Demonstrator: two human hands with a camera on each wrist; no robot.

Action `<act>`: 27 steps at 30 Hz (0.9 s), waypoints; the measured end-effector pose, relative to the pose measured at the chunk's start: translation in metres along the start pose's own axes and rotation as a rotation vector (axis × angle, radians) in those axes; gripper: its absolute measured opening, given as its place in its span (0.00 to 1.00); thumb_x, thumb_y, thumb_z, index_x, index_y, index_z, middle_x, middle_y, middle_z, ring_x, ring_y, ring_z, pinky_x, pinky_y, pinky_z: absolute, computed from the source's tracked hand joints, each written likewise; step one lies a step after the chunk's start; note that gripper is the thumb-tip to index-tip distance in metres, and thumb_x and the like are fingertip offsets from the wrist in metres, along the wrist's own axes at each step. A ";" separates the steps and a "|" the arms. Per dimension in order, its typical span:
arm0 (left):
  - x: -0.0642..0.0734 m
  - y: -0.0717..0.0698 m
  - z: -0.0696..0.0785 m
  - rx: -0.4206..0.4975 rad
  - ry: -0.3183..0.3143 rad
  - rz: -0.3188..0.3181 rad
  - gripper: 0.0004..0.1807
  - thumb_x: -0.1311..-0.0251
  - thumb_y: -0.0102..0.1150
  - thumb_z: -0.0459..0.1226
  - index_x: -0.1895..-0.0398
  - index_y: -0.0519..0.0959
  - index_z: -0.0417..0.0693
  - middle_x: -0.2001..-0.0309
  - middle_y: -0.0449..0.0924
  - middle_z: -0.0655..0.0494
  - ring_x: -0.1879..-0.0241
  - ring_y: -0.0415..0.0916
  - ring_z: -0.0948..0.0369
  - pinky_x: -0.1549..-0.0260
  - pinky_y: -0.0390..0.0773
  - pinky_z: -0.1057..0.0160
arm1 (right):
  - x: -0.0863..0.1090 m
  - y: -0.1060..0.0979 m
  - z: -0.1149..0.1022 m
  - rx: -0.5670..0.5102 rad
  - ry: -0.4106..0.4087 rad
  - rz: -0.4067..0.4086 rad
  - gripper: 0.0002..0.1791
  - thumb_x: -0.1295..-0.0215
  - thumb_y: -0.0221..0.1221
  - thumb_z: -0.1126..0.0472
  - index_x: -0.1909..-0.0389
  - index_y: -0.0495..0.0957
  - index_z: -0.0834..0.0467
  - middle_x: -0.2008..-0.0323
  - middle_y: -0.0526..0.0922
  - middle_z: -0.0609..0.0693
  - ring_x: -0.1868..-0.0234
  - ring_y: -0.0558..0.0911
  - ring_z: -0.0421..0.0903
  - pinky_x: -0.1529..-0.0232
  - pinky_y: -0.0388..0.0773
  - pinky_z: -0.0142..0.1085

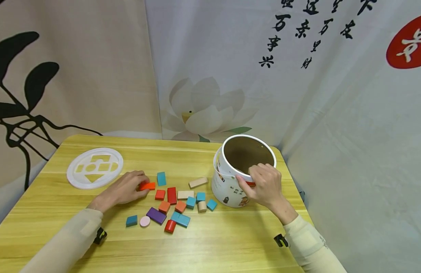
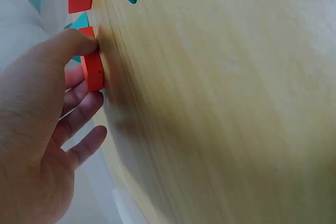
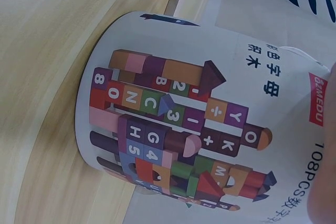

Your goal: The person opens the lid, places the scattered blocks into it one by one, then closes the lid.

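Note:
My left hand (image 1: pixel 128 187) pinches an orange-red block (image 1: pixel 147 186) between thumb and fingers, low over the table. In the left wrist view the same block (image 2: pixel 93 66) shows as a narrow bar under the thumb. With my right hand (image 1: pixel 266 184) I grip the near rim of a white bucket (image 1: pixel 230 191), thumb outside and fingers over the edge. The bucket stands upright with a slight tilt, its mouth open and its dark inside visible. Printed block towers cover its side (image 3: pixel 173 124) in the right wrist view. Beside the left hand lie a blue block (image 1: pixel 161 178) and a red block (image 1: pixel 160 195).
Several loose blocks lie mid-table, among them a purple block (image 1: pixel 156 216), a pink disc (image 1: pixel 145 221), a red cylinder (image 1: pixel 170 226) and a wooden bar (image 1: pixel 198 182). A white lid with cut-out shapes (image 1: pixel 72 172) rests at the left. Printed cloth (image 1: pixel 203 72) hangs behind the table.

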State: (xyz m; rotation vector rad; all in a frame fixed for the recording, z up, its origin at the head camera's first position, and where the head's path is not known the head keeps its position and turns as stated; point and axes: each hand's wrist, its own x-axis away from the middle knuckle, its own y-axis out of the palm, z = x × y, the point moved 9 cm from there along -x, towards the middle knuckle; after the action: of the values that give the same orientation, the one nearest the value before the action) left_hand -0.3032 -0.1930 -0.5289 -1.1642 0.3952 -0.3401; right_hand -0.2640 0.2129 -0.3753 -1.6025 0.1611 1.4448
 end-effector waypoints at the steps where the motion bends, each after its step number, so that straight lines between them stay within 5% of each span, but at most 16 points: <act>1: 0.000 0.000 -0.001 0.007 -0.006 0.001 0.10 0.31 0.76 0.39 0.53 0.91 0.44 0.55 0.88 0.51 0.61 0.80 0.60 0.56 0.88 0.54 | 0.000 0.000 0.000 0.001 0.000 -0.001 0.34 0.17 0.55 0.38 0.83 0.63 0.52 0.86 0.60 0.42 0.83 0.57 0.41 0.80 0.55 0.37; 9: 0.006 -0.007 -0.006 0.048 -0.042 0.082 0.08 0.36 0.77 0.39 0.58 0.91 0.45 0.62 0.85 0.56 0.67 0.74 0.65 0.67 0.76 0.69 | 0.000 0.000 0.000 -0.003 0.001 -0.002 0.34 0.18 0.55 0.38 0.83 0.63 0.52 0.86 0.60 0.43 0.83 0.58 0.41 0.80 0.56 0.37; 17: 0.004 -0.029 0.000 0.095 -0.049 0.128 0.12 0.36 0.78 0.38 0.53 0.92 0.42 0.58 0.90 0.52 0.66 0.81 0.63 0.64 0.85 0.63 | -0.001 0.000 -0.001 0.000 -0.002 0.002 0.34 0.18 0.55 0.38 0.83 0.63 0.52 0.86 0.60 0.43 0.83 0.58 0.41 0.81 0.56 0.37; 27: -0.011 -0.055 0.026 0.109 -0.002 0.178 0.13 0.33 0.77 0.38 0.50 0.91 0.41 0.56 0.90 0.52 0.60 0.87 0.57 0.58 0.90 0.57 | -0.001 0.000 0.000 0.001 -0.002 -0.002 0.34 0.18 0.55 0.38 0.83 0.63 0.52 0.86 0.60 0.43 0.83 0.58 0.41 0.80 0.56 0.37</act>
State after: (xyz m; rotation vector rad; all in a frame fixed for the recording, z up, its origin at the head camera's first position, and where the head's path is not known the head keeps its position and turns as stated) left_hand -0.3037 -0.1872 -0.4672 -1.0149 0.4694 -0.2027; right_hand -0.2640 0.2123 -0.3750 -1.5994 0.1585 1.4445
